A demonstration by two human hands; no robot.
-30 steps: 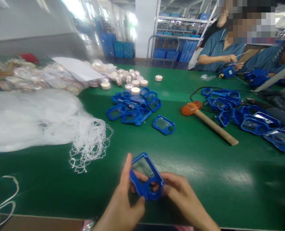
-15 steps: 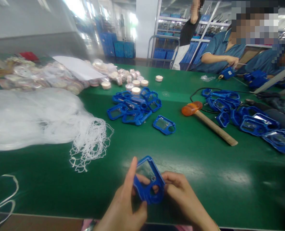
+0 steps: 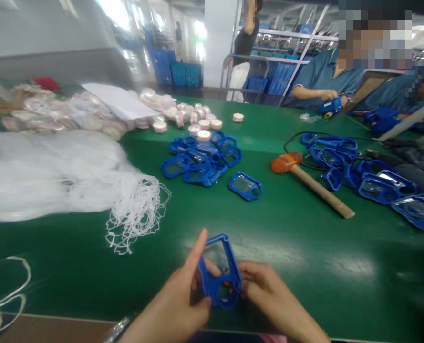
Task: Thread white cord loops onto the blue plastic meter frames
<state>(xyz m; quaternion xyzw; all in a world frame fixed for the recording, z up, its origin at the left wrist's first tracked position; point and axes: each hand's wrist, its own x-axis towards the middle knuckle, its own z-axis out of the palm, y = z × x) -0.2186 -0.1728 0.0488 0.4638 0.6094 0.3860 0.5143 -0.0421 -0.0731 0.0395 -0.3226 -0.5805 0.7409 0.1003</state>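
Both hands' fingers [image 3: 197, 250] grasp the blue plastic frame [image 3: 212, 287] by its edges; steady, light pressure suits it.

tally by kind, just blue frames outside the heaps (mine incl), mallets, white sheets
Blue frames: 2 (the held frame, between left hand and right hand; the lone frame on the table)
Mallets: 1, orange-headed
White sheets: 1, beyond the white bag
Total: 4
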